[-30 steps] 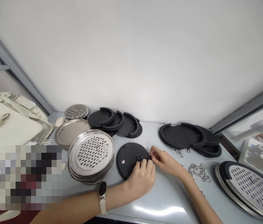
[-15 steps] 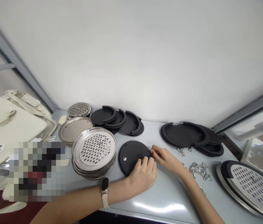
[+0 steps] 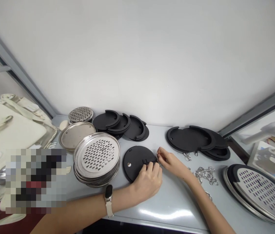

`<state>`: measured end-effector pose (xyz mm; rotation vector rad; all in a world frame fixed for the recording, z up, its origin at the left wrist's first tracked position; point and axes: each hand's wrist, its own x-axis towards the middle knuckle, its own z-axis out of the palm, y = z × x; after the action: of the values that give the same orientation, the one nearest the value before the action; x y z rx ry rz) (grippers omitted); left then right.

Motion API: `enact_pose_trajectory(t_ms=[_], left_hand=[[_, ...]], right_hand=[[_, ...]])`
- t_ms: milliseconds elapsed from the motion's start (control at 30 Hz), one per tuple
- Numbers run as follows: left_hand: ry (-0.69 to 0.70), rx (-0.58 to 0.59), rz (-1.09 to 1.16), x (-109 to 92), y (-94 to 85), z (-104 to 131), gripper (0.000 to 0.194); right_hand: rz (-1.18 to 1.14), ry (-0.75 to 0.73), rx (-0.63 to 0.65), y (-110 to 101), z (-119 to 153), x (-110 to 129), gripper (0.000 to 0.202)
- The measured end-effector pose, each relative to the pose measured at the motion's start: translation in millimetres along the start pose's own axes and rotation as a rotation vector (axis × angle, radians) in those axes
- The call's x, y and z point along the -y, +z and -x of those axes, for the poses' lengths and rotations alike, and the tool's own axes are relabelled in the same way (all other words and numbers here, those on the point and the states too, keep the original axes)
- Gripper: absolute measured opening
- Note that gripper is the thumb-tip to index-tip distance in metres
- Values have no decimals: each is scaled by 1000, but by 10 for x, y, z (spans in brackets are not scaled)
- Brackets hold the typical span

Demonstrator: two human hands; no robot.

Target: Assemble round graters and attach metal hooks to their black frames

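Observation:
A round black disc (image 3: 134, 161) with a small hole lies on the grey table (image 3: 174, 198), in front of me. My left hand (image 3: 149, 178), below a wrist with a watch (image 3: 108, 193), has its fingers bent over the disc's right part, gripping its edge. At the disc's right rim my right hand (image 3: 169, 162) pinches a small metal ring, mostly hidden by the fingers. Several loose metal rings (image 3: 207, 175) lie right of my right hand. Left of the disc is a stack of round metal grater plates (image 3: 100, 156).
Black round holders (image 3: 137, 128) lie along the wall, with more black discs (image 3: 188, 139) at the back right. Plain metal plates (image 3: 76, 136) are at the back left. Graters (image 3: 264, 191) are stacked at the right edge, a cream bag (image 3: 13, 130) at the left.
The view has shifted slightly. My right hand's fingertips have lifted a little at the disc's rim, and my left hand stays on the disc.

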<state>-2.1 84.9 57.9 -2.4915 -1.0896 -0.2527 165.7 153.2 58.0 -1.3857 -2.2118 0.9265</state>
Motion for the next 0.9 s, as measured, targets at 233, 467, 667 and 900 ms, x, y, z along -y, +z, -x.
enact_pose_trajectory(t_ms=[233,467,667,900], left_hand=[[-5,2,-1,-8,11,2,10],[-2,-5,16,-26,72,12,10],[-25,-30,30,-42,113,11,7],[-31,-39,21,-32,85,8,7]], right_hand=[[2,19,22,-13,4,38,24],[46,-4,-37,35,-33,17,30],[73,-9,-64,115,-58,-2,30],[75,7,-57,139,-60,30,30]])
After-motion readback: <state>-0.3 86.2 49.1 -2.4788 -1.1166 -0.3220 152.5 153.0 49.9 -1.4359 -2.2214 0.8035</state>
